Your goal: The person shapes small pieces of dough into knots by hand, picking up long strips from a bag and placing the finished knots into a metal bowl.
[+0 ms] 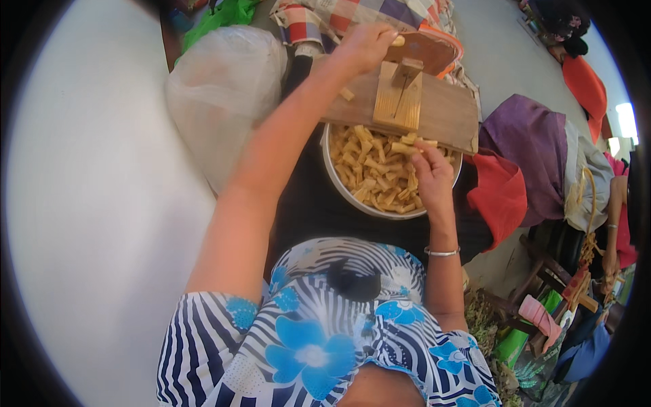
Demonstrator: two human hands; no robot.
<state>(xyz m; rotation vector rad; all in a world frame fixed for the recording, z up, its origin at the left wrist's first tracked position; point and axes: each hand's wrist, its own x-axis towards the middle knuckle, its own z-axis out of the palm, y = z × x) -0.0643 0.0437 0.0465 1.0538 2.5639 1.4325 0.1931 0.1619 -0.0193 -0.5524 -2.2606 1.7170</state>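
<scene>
Two sets of fingers (386,34) pinching | left hand (368,47): pale stub (399,41) | right hand (435,175): yellowish piece (426,144) | board (449,117) over tub (393,216)

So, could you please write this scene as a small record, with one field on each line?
Left hand: holds a short pale piece in its fingers, beyond the board
Right hand: fingers at the pale pieces, near the board's near edge; grip unclear
Tub: white rim, many pale pieces inside
Board: wooden, over the tub's far side
Wooden block: on the board, with a dark slit
To the right: red cloth, purple cloth or bag
</scene>
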